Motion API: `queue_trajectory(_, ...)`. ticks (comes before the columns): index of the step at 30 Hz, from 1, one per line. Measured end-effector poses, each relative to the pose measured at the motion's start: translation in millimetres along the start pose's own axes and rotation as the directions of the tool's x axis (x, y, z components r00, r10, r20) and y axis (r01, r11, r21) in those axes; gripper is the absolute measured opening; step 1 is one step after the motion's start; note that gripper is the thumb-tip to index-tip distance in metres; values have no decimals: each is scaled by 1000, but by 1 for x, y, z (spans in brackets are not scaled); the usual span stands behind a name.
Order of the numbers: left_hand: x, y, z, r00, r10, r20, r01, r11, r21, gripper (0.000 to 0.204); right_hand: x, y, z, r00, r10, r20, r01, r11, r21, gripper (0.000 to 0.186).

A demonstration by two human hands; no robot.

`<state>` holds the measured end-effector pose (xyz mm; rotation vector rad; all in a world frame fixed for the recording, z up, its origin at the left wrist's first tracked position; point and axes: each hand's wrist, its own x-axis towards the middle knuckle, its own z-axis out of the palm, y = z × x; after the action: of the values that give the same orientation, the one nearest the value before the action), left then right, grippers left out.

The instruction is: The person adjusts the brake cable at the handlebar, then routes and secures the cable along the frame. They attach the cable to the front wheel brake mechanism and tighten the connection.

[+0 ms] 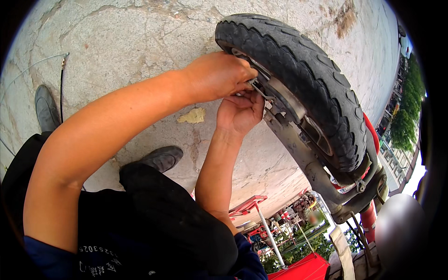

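Note:
Both hands work close together at the hub of a scooter-like vehicle's wheel. My left hand (219,77) reaches in from the left, its fingers bent and pressed together beside a small metal lever (261,91) at the hub (287,99). Just below, my right hand (241,112) is turned palm up, fingers curled toward the same lever. What each set of fingertips grips is hidden or too small to name. The black treaded tyre (303,60) rises past the hub, and a dirty metal swingarm (298,149) runs from there to the lower right.
Cracked concrete ground (126,42) lies around the wheel. At the left, a black cable (61,86) with a bare wire end rests near my grey shoe (45,107). A yellowish scrap (192,115) lies under my left forearm. A red canopy (303,268) shows at the bottom.

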<state>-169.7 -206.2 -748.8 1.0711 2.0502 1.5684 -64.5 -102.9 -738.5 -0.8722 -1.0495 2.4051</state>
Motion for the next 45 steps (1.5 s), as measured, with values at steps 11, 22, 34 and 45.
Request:
queue_trajectory(11, -1, 1, -9, 994, -65, 92, 82, 978, -192, 18, -2, -4, -12, 998, -8, 68, 9, 1000, -18, 30)
queue_trajectory(22, -1, -3, -3, 999, -15, -36, 8, 979, -201, 20, 4, 0, -7, 991, -93, -93, 92, 996, -13, 29)
queue_trajectory(34, -14, -16, -1, 998, 56, -36, -65, 946, -318, 14, 6, 5, 2, 929, -82, -361, 115, 991, 72, 27)
queue_trajectory(45, -10, -14, -8, 996, 53, 66, -29, 947, -321, 16, 1, -1, 0, 970, -148, -191, 138, 988, -64, 22)
